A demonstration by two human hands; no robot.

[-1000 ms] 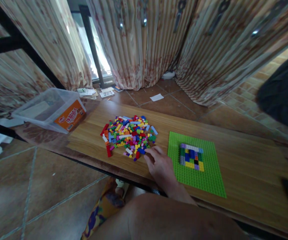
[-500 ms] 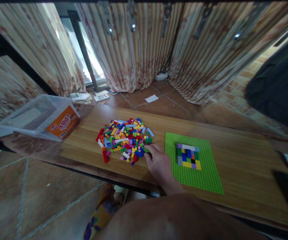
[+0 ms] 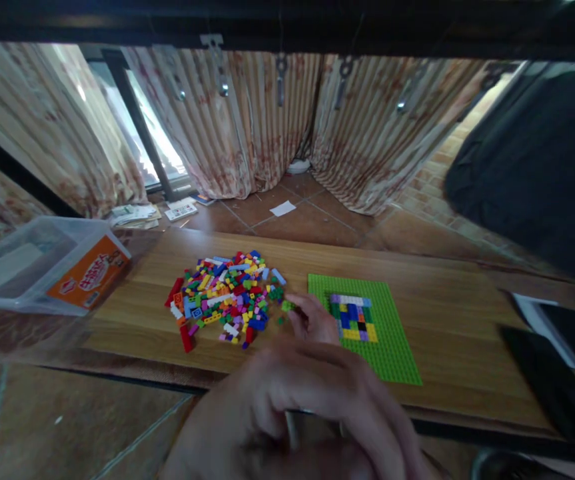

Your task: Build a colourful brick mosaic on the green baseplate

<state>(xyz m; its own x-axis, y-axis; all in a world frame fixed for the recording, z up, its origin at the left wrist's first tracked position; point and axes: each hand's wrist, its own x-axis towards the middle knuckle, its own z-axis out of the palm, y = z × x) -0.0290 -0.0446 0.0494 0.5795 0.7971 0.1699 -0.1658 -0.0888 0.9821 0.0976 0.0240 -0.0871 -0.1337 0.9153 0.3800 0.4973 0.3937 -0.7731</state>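
Note:
At the right edge of the brick pile [image 3: 227, 300], my right hand [image 3: 317, 323] is closed, with thumb and fingertips on a small light-green toy brick [image 3: 287, 306]. Large and blurred in the foreground, my left hand [image 3: 312, 393] is raised close to the camera. Its fingers are bent, a gap shows below them, and I see nothing held there. The green baseplate [image 3: 392, 353] lies just right of my right hand. A squarish layer of coloured bricks [image 3: 354, 319] is built on it, its lower left partly near my hand.
A clear plastic box [image 3: 27, 293] with an orange label stands at the table's left end. Dark flat objects [image 3: 542, 380] and a white sheet [image 3: 532, 313] lie on the right. Books and papers [image 3: 134, 215] rest on the floor by the curtains [image 3: 247, 133].
My left hand has risen into the foreground. My right hand has drawn slightly away from the pile with the light-green brick. The camera view has shifted, so the table appears further left.

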